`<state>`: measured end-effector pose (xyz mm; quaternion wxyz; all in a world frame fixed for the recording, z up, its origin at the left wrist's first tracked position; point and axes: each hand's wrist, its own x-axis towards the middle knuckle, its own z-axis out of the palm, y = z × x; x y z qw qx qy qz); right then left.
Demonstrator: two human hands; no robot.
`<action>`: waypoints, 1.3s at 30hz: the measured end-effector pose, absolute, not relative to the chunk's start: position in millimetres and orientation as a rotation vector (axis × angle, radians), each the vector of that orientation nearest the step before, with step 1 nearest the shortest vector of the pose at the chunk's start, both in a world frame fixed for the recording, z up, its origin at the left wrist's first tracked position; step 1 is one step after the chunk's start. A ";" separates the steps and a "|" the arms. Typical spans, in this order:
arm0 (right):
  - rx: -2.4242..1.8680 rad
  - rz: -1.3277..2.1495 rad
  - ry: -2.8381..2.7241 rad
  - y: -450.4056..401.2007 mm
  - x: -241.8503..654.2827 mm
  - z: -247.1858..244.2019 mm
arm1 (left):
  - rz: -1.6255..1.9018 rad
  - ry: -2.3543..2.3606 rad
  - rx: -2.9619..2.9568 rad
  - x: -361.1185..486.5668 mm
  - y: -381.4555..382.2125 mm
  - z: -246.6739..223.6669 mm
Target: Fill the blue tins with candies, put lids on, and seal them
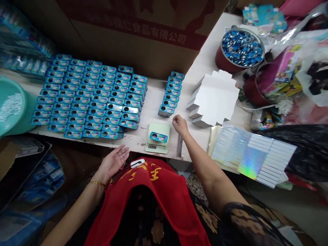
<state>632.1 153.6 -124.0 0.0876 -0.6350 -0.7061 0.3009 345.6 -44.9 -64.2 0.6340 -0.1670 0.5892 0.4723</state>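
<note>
One box (159,137) on the scale (162,149), between left hand (116,158) and right hand (180,125); work seemingly partway along.
Blue, narrow, dark-spotted; many boxes (85,98), seemingly done, in rows beyond the left, bare and palm-up; short column (171,98) beyond the right, curled, well apart, contents and remaining count impossible to tell.
</note>
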 end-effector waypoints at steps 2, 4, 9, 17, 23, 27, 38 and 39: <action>-1.552 0.923 -2.167 134.6 621.5 -93.7 | 1.083 1.340 -0.380 345.5 -44.8 -62.8; -1.239 0.911 -2.318 113.2 608.0 -67.8 | 1.081 1.330 -0.382 346.7 -43.8 -61.1; -1.027 0.754 -2.589 85.4 591.3 -45.2 | 1.089 1.301 -0.379 348.7 -38.7 -58.4; -1.453 0.706 -2.061 87.9 647.6 -54.6 | 1.235 1.361 -0.339 308.2 -43.7 -62.5; -1.515 0.811 -1.980 76.6 661.3 -61.4 | 1.307 1.420 -0.333 289.9 -45.4 -58.7; -1.440 0.859 -2.050 75.9 655.3 -59.2 | 1.358 1.466 -0.324 288.4 -42.2 -48.1; -1.238 0.685 -2.132 78.3 629.4 -36.0 | 1.554 1.820 -0.050 202.3 -47.6 -10.6; -1.253 0.655 -2.113 78.0 624.3 -30.3 | 1.562 1.903 -0.002 180.1 -45.8 -10.0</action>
